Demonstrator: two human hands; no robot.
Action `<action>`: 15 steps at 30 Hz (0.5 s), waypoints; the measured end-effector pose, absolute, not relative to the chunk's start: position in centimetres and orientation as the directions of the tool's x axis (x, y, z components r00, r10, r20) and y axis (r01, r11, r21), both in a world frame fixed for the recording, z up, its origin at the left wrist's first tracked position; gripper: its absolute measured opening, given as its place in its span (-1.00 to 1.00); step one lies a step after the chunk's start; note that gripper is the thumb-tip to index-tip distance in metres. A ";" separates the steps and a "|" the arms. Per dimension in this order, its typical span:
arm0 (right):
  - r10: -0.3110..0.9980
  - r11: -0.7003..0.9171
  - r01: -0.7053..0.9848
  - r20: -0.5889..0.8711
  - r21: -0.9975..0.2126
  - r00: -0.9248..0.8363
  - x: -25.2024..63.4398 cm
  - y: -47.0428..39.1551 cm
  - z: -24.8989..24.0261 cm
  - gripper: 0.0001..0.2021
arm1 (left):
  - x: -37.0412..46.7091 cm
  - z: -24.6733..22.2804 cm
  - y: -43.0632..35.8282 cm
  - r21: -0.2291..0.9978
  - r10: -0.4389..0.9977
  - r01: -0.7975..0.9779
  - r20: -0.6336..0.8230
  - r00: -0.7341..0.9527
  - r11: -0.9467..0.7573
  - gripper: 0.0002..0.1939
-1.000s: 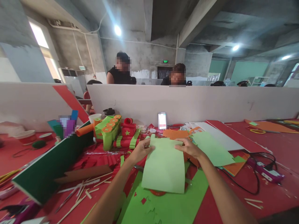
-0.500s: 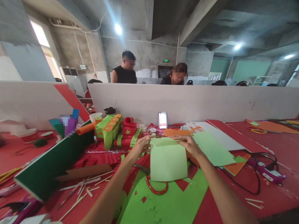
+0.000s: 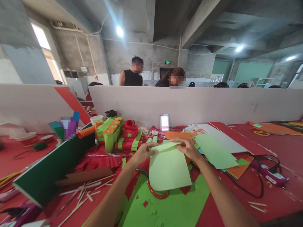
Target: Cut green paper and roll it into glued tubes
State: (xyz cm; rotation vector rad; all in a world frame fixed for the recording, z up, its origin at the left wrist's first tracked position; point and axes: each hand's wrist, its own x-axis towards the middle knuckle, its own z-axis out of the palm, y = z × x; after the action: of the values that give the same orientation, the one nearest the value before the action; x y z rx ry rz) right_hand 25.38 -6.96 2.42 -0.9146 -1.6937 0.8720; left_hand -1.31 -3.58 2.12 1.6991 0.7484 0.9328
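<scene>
My left hand (image 3: 145,152) and right hand (image 3: 189,149) pinch the folded-over far edge of the pale green rectangular paper sheet (image 3: 169,168), fingers closed on it; sheet's above the bright green flat sheet (image 3: 187,201).

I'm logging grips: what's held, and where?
Both hands hold a pale green sheet by its folded-over far edge, one near each end.

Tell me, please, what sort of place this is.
Probably a craft workshop, likely shared: the held pale green sheet, the red-handled scissors under it and a person beyond the white partition suggest this.
</scene>
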 end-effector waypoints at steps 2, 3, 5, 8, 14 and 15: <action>0.907 0.376 0.064 0.353 -0.924 -0.231 25.3 -7.4 2.7 -0.49 | -1.3 2.1 -3.4 0.961 0.853 0.023 0.233 0.467 -0.275 -0.60; 0.914 0.333 0.015 0.319 -0.943 -0.250 25.2 -7.6 2.8 -0.40 | -1.4 2.2 -3.4 0.961 0.861 0.011 0.241 0.447 -0.275 -0.61; 0.917 0.267 -0.035 0.265 -0.963 -0.300 25.1 -8.0 2.9 -0.29 | -1.4 2.2 -3.3 0.955 0.864 -0.005 0.270 0.424 -0.296 -0.64; 0.916 0.252 -0.008 0.242 -0.968 -0.320 25.1 -8.3 3.1 -0.27 | -1.3 2.2 -3.2 0.928 0.838 0.021 0.327 0.436 -0.372 -0.68; 0.881 0.377 0.043 0.344 -0.925 -0.324 25.3 -8.0 3.2 -0.52 | -0.9 2.0 -3.6 0.824 0.796 0.206 0.397 0.457 -0.528 -0.75; 0.884 0.391 0.076 0.351 -0.917 -0.311 25.3 -7.8 3.2 -0.58 | -0.9 2.0 -3.6 0.788 0.783 0.247 0.416 0.462 -0.564 -0.76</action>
State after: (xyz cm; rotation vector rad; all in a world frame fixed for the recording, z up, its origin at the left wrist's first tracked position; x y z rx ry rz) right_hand 25.30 -7.83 3.17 -0.8547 -1.6831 1.0464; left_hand -0.91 -3.63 1.98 2.0563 0.8540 1.0510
